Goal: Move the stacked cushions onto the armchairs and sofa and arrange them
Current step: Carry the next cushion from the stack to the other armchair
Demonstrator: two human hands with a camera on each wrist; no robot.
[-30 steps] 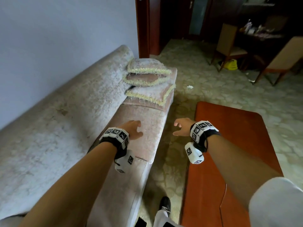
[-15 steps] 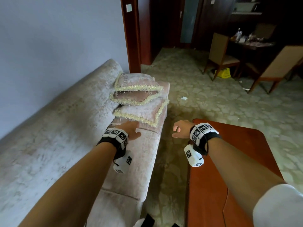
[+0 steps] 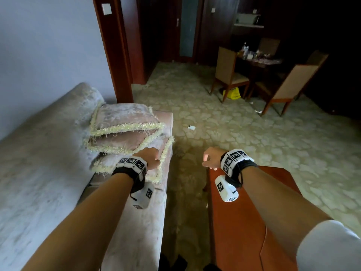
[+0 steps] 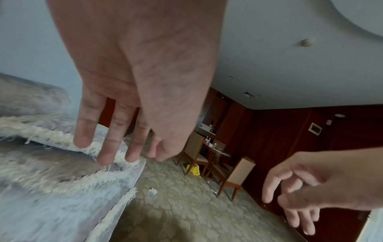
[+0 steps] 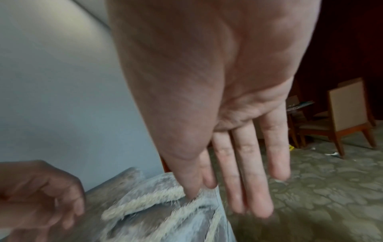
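The soft, light stacked cushions (image 3: pixel 125 133) are best gripped at their fringed edges; both hands (image 3: pixel 150 158) are empty, fingers relaxed

you get soft, dim daylight with no glare; the far room with the dining chairs (image 3: pixel 230 73) sinks into near black. the head view bows outward at its edges. both wrist views are smeared, and the sofa (image 5: pixel 157 217) fringe blurs most.
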